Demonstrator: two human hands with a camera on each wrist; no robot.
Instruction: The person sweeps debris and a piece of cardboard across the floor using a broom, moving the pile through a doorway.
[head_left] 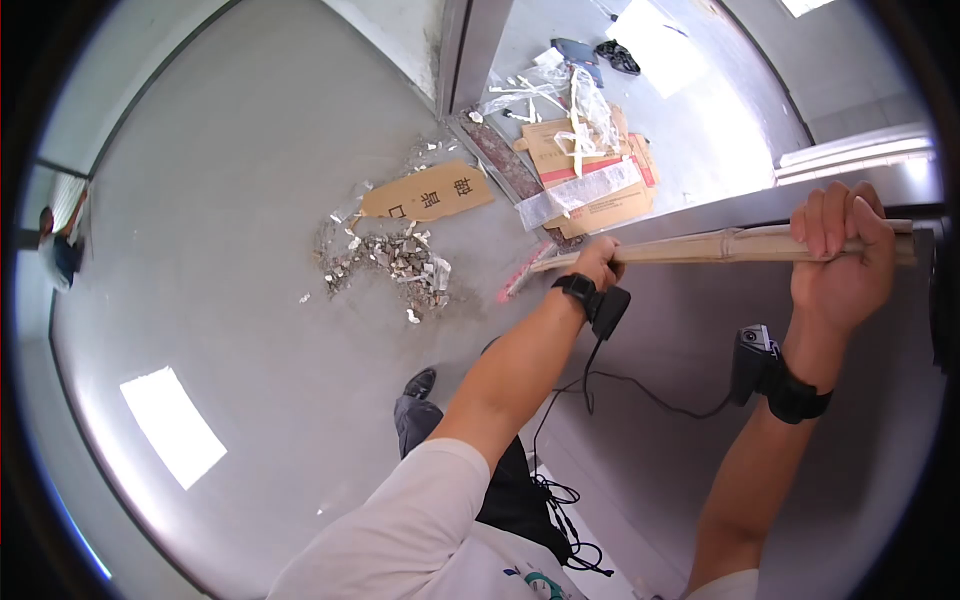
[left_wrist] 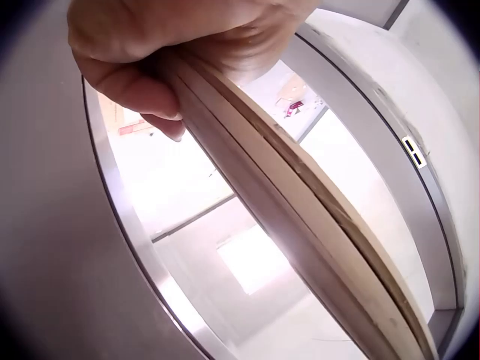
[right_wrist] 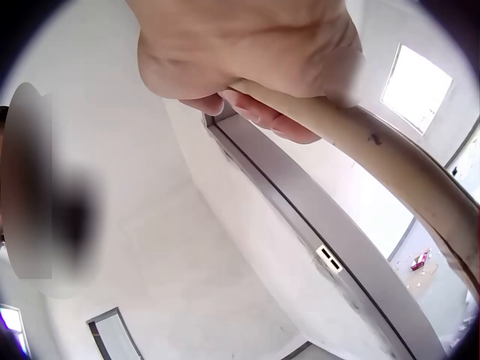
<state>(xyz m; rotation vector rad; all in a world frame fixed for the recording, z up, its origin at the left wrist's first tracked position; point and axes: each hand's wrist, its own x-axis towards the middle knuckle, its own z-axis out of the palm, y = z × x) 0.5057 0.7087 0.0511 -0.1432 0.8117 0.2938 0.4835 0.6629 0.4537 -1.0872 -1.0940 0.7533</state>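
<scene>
Grey floor [head_left: 250, 180] being partly covered by rubble pile [head_left: 400, 265]. Brown cardboard piece [head_left: 430, 193] being seen just beside pile; cardboard stack [head_left: 600, 206] and plastic wrap [head_left: 595, 105] lying across door sill [head_left: 500, 158] from pile. Pale bamboo pole [head_left: 700, 247] being held in both hands, clear of pile. Left hand [head_left: 597, 264] being kept nearer pile, fingers being curled round pole; right hand [head_left: 845, 255] being placed farther from pile, fingers being wrapped round pole near its other end. Black device being strapped to each wrist.
</scene>
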